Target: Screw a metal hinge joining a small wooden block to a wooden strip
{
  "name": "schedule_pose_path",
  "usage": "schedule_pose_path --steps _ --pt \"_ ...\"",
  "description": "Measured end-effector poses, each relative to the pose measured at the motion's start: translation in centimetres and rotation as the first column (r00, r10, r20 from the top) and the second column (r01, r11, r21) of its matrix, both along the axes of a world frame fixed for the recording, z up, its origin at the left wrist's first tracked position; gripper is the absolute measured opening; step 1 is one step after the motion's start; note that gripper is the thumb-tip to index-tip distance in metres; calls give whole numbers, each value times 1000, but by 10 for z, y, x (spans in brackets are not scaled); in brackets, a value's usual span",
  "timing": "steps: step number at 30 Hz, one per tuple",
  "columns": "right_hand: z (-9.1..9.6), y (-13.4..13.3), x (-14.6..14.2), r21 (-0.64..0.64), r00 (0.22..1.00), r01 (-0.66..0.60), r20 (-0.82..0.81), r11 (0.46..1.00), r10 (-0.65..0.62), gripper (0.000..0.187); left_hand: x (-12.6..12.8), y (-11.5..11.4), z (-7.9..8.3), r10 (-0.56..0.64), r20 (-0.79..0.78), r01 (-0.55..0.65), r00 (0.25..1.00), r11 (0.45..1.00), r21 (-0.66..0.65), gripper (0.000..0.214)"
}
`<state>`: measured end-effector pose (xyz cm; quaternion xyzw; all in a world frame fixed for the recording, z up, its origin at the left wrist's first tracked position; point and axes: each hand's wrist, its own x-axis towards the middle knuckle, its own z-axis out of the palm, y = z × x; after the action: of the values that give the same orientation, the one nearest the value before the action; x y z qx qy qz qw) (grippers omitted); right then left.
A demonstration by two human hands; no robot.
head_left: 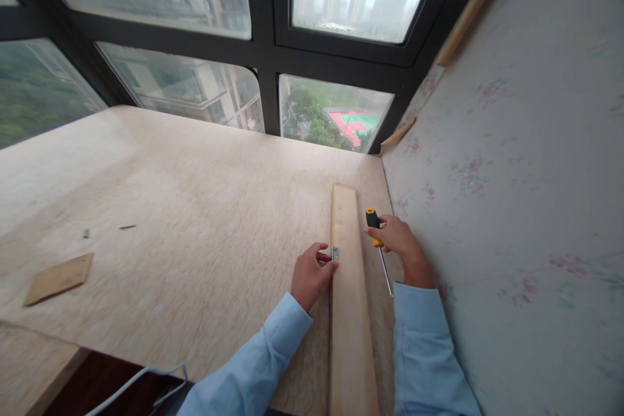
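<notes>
A long pale wooden board [349, 312] lies on the stone sill, running away from me toward the window. At its left edge sits a small metal bracket [335, 253] with a hole in its face. My left hand [312, 273] pinches this bracket between thumb and fingers, against the board. To the right of the board, my right hand [396, 235] grips a screwdriver [373, 220] by its black and yellow handle. The screwdriver's shaft points down and toward me, its tip apart from the board and bracket.
The wide marbled sill [205, 221] carries a small wooden piece [59, 281], a thin dark bit [127, 227] and a tiny grey piece [86, 233] at left. A floral-papered wall [517, 208] stands close on the right. Dark-framed windows [266, 52] rise behind. A white cable [141, 377] hangs at the front edge.
</notes>
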<state>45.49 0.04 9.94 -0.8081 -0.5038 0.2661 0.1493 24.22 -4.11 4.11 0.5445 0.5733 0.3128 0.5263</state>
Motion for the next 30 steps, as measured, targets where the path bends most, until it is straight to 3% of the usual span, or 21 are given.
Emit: schedule_pose_path --steps 8,15,25,28,30 --pt "-23 3 10 -69 998 57 18 996 -56 37 -4 1 5 -101 -97 111 990 989 101 47" --pt "-26 6 7 -144 998 1 67 990 9 46 -8 7 -3 -126 102 129 987 991 -24 50" --pt "-67 24 36 -193 896 -168 378 967 231 75 -6 7 -16 -7 319 79 948 974 -213 49" --pt "-79 28 43 -182 879 -188 408 965 248 79 -21 6 -18 17 390 94 920 960 -264 50" --pt "-86 31 47 -119 867 -205 438 971 237 73 -43 8 -17 16 373 65 928 977 -203 44"
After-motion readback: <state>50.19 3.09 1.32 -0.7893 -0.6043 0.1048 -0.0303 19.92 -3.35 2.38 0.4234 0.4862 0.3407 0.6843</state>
